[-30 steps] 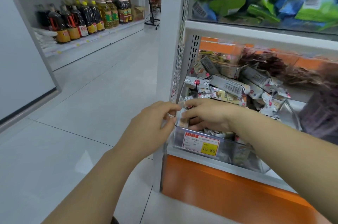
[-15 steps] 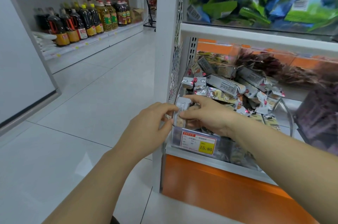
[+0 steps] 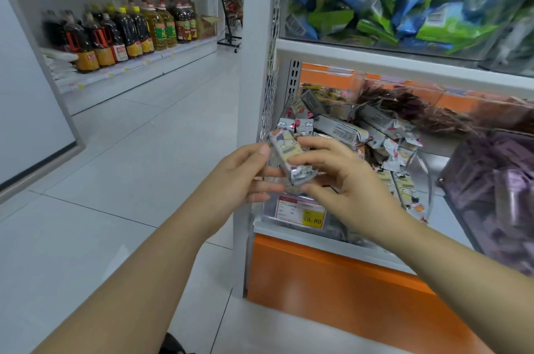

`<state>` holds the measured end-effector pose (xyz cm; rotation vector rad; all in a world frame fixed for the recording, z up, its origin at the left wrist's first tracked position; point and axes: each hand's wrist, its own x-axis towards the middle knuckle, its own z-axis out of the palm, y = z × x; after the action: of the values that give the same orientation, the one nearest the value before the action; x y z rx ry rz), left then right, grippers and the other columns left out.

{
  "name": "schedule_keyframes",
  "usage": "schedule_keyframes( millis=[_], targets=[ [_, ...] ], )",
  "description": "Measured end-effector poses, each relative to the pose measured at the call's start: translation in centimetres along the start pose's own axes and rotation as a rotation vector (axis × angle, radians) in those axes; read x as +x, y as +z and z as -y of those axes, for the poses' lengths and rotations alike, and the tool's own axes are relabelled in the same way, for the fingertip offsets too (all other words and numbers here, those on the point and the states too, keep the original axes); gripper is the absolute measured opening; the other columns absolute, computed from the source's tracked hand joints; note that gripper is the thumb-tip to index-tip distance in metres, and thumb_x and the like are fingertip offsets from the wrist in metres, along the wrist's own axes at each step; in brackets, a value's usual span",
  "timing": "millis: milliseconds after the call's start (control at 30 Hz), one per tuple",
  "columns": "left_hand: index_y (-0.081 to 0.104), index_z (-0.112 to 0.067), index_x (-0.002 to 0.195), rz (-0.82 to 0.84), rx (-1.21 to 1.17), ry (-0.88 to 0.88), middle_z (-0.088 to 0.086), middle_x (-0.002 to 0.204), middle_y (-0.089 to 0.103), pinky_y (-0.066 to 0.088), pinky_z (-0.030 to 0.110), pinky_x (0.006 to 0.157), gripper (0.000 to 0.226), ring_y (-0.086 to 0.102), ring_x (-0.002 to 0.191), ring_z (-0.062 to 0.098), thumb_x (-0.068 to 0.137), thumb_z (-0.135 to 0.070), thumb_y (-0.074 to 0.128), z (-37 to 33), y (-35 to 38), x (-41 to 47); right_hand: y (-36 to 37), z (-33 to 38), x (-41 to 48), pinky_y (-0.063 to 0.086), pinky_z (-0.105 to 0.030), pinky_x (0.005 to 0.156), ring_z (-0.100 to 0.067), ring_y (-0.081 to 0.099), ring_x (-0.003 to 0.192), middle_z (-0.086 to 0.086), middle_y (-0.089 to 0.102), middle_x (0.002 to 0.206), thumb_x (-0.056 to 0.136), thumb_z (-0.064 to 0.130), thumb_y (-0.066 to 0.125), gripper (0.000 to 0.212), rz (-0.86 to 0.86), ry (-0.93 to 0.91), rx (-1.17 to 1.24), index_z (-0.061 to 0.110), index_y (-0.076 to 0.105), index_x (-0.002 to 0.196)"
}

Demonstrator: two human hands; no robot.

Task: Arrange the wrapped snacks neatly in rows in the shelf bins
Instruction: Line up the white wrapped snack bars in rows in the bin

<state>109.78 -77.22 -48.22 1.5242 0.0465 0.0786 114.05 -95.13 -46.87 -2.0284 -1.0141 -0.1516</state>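
Observation:
A silver wrapped snack bar (image 3: 290,155) is lifted just in front of the clear shelf bin (image 3: 270,209). My right hand (image 3: 344,180) pinches the bar between thumb and fingers. My left hand (image 3: 245,174) touches its left side with thumb and fingertips. Behind the hands, several more wrapped snacks (image 3: 344,129) lie jumbled in the bin. A few snacks (image 3: 404,189) stand in a row along the bin's right side. A price label (image 3: 300,210) reading 15.80 is stuck on the bin's front.
A dark purple bin (image 3: 497,189) of wrapped goods stands to the right. Blue and green bags (image 3: 404,7) fill the shelf above. A white upright post (image 3: 254,64) borders the bin's left. Oil bottles (image 3: 121,33) line a shelf across the tiled aisle.
Both hands rose out of the bin's front corner with one snack bar, which now sits higher and tilted between them. The view has shifted slightly downward and nearer.

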Motion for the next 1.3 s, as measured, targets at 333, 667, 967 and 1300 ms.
schedule_keyframes(
  millis=[333,667,967,1300],
  targets=[
    [0.037,-0.037,0.129,-0.089,-0.032,0.172,0.002,0.108,0.067,0.057,0.03,0.079,0.051,0.07,0.089,0.013,0.089,-0.017,0.061,0.0,0.5,-0.3,-0.6,0.7,-0.6,0.047,-0.016,0.092,0.001,0.058,0.106,0.014,0.052,0.129,0.081,0.014,0.072,0.029,0.051,0.061,0.054,0.033,0.065,0.101],
    [0.04,-0.036,0.127,-0.251,0.274,0.327,-0.02,0.102,0.051,0.045,0.006,0.068,0.05,0.062,0.076,-0.007,0.087,-0.021,0.065,0.5,0.1,0.5,-3.8,-2.4,0.8,0.035,-0.022,0.099,-0.003,0.038,0.121,0.011,0.051,0.131,0.089,0.005,0.051,0.052,0.465,0.246,-0.559,0.032,0.048,0.133],
    [0.045,-0.048,0.101,-0.248,0.449,0.355,-0.025,0.089,0.056,0.04,-0.002,0.067,0.039,0.056,0.083,-0.016,0.086,-0.019,0.067,0.8,0.1,0.6,-3.5,-4.2,2.9,0.038,-0.027,0.092,-0.013,0.034,0.117,0.005,0.061,0.111,0.086,0.02,0.065,0.039,0.531,0.247,-0.676,0.028,0.059,0.124],
    [0.042,-0.036,0.136,-0.143,0.883,0.392,-0.02,0.105,0.048,0.045,0.025,0.085,0.052,0.051,0.096,0.005,0.089,-0.03,0.062,1.8,-0.4,1.6,-5.3,-4.6,1.4,0.039,-0.03,0.098,-0.01,0.037,0.118,0.009,0.063,0.115,0.091,0.015,0.055,0.035,0.562,0.193,-0.724,0.032,0.061,0.122]
  ],
)
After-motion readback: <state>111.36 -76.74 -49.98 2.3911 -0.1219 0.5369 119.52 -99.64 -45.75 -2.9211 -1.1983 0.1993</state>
